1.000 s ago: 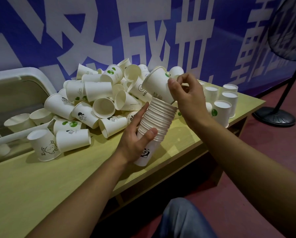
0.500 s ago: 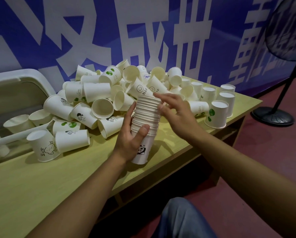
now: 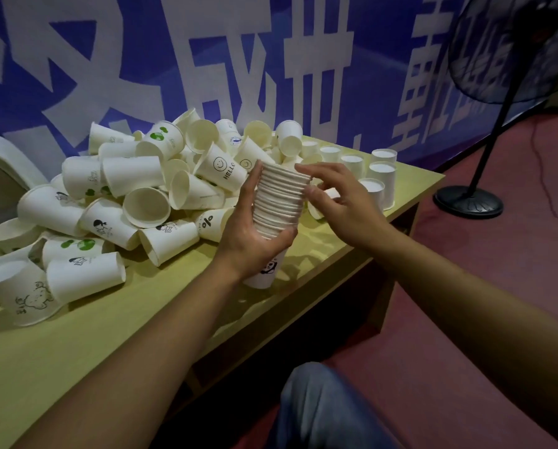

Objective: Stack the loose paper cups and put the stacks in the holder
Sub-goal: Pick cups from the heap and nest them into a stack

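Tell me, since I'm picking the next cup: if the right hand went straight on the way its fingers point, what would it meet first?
The right hand points left, at the stack held by the left hand. It would probably meet the stack's rims first, its fingertips already at or nearly on them; depth is unclear.

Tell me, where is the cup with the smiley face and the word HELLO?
In the head view the HELLO cup lies tilted at the pile's right edge, just left of the stack held by the left hand.

Bare surface lies open at the near left; the cup pile blocks the far side, upright cups crowd the right corner.
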Demonstrator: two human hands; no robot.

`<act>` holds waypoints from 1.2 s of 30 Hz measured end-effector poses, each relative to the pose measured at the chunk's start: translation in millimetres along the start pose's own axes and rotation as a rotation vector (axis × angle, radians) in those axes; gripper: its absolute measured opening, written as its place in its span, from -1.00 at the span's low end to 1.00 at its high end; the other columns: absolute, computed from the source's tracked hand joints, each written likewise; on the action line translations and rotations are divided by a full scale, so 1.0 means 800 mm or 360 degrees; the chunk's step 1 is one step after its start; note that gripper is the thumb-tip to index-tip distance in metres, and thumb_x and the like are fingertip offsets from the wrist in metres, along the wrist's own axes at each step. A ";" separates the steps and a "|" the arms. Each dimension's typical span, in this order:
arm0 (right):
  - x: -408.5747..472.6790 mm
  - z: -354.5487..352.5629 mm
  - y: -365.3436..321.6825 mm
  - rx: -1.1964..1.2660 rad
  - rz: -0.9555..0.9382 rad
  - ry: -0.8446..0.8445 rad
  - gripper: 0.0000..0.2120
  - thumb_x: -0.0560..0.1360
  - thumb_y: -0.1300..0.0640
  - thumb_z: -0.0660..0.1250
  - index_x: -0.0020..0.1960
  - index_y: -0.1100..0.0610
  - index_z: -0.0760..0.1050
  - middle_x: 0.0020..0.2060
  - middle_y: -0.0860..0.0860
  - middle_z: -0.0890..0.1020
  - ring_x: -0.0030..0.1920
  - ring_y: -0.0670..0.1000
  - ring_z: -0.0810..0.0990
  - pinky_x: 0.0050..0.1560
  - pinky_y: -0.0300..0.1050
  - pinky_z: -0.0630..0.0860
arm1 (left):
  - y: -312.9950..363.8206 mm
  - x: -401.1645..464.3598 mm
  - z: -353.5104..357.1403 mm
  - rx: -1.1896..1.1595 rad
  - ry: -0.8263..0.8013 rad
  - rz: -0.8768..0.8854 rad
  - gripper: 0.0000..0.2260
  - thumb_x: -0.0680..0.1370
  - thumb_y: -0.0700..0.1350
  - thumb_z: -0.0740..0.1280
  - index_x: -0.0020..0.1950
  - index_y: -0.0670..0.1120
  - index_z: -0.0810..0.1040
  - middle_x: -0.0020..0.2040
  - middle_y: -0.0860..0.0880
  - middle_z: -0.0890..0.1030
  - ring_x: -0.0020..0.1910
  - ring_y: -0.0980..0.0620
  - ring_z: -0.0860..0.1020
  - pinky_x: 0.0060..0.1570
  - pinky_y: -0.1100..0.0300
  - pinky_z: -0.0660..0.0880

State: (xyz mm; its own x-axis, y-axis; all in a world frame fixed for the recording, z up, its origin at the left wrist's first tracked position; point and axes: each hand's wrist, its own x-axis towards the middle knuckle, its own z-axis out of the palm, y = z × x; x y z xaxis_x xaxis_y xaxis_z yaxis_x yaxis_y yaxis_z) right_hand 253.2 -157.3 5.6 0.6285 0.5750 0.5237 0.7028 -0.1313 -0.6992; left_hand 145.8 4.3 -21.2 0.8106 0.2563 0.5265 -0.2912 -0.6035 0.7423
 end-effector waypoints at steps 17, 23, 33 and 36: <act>0.001 -0.060 0.106 -0.0611 0.0536 0.0232 -0.67 0.46 -0.06 0.48 0.13 0.05 0.52 0.31 0.05 0.46 0.26 0.07 0.41 0.16 -0.16 0.36 | 0.012 0.046 0.066 0.0064 -0.0284 0.0009 -0.09 0.35 0.18 0.44 0.56 0.39 -0.01 0.39 0.16 0.39 0.17 0.13 0.57 0.10 -0.01 0.62; -0.006 -0.061 0.115 -0.0404 0.0482 0.0443 -0.71 0.43 -0.01 0.52 -0.11 0.06 0.41 0.07 -0.04 0.50 -0.01 -0.04 0.47 -0.25 -0.43 0.29 | 0.009 0.046 0.063 -0.0025 -0.0262 -0.0030 -0.13 0.32 0.18 0.46 0.52 0.41 0.07 0.39 0.04 0.42 0.15 0.07 0.58 -0.03 0.25 0.60; -0.007 -0.076 0.103 0.0193 0.0276 0.0847 -0.55 0.46 0.03 0.50 0.25 -0.06 0.36 0.16 0.04 0.40 0.10 -0.04 0.50 -0.13 -0.32 0.57 | 0.013 0.047 0.060 0.0005 -0.0413 -0.0061 -0.15 0.30 0.21 0.41 0.49 0.49 0.06 0.35 0.04 0.46 0.09 0.04 0.60 0.00 0.09 0.64; 0.002 -0.073 0.087 0.0331 0.0229 0.0810 -0.65 0.49 0.10 0.47 0.20 -0.05 0.43 0.17 0.05 0.35 0.12 -0.05 0.49 -0.14 -0.35 0.57 | 0.013 0.048 0.059 0.0031 -0.0543 -0.0122 -0.15 0.27 0.25 0.40 0.50 0.48 0.08 0.34 0.08 0.43 0.10 0.08 0.57 -0.01 0.23 0.61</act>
State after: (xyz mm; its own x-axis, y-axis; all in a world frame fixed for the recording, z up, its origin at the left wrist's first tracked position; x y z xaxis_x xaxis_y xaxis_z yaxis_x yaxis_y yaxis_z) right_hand 322.6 -212.7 -13.3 0.8306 0.0948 0.5487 0.5502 0.0121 -0.8350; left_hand 198.2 -28.0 -12.5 0.9539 0.0365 0.2980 -0.2156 -0.6073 0.7646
